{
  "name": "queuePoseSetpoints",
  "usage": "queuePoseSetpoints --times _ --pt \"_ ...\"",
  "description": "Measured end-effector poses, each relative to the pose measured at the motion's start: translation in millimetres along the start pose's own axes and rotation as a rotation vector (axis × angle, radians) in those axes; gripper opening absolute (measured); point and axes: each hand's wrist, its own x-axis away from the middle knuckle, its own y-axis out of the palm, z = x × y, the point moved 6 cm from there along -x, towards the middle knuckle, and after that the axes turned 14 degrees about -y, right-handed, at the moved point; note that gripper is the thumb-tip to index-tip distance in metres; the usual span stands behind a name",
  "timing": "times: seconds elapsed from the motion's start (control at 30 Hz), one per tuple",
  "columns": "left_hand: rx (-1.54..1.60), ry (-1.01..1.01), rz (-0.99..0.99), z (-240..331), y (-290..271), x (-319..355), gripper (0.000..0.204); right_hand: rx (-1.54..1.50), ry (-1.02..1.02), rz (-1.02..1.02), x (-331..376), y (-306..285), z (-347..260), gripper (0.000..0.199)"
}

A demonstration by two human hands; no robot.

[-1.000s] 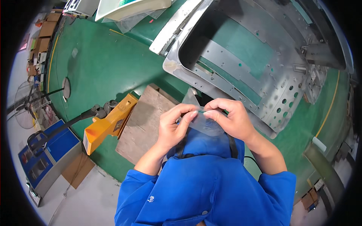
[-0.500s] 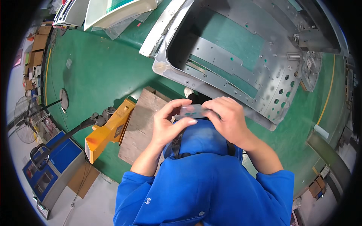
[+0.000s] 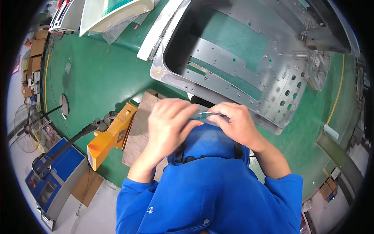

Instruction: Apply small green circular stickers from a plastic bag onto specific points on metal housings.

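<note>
In front of my body, a small see-through sheet with green round spots (image 3: 200, 116) spans the gap between my two hands. My right hand (image 3: 235, 121) pinches its right end between thumb and fingers. Curled over the left end, my left hand (image 3: 167, 123) has fingers smeared by motion. Its thumb lies close to the sheet's near edge, and I cannot tell whether it grips. The sheet is seen nearly edge-on, so its full shape is hidden.
Just beyond my hands stands a large grey metal housing (image 3: 218, 87) with many holes. A wooden board (image 3: 136, 138) and a yellow pallet-truck part (image 3: 113, 136) are at my left. A white tub (image 3: 128, 13) holding green sheet material stands at the far left.
My left hand has rolled over and lifted its fingers above the sheet, blurring. The sheet has tilted to a thinner profile. My right hand keeps its pinch, and the view has shifted slightly.
</note>
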Motion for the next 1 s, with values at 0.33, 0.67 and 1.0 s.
queuePoseSetpoints --times 0.33,0.67,1.0 --pt "0.469 -0.188 -0.276 -15.8 36.2 -4.7 0.008 -0.572 0.268 -0.045 8.7 -8.9 25.7 0.012" --pt "0.454 -0.179 -0.285 -6.0 43.4 -19.9 0.006 -0.207 0.017 0.044 -1.9 -25.3 8.4 0.011" --pt "0.522 -0.468 -0.417 -21.3 68.2 -32.1 0.009 0.192 -0.322 0.163 -11.4 -47.1 3.3 0.009"
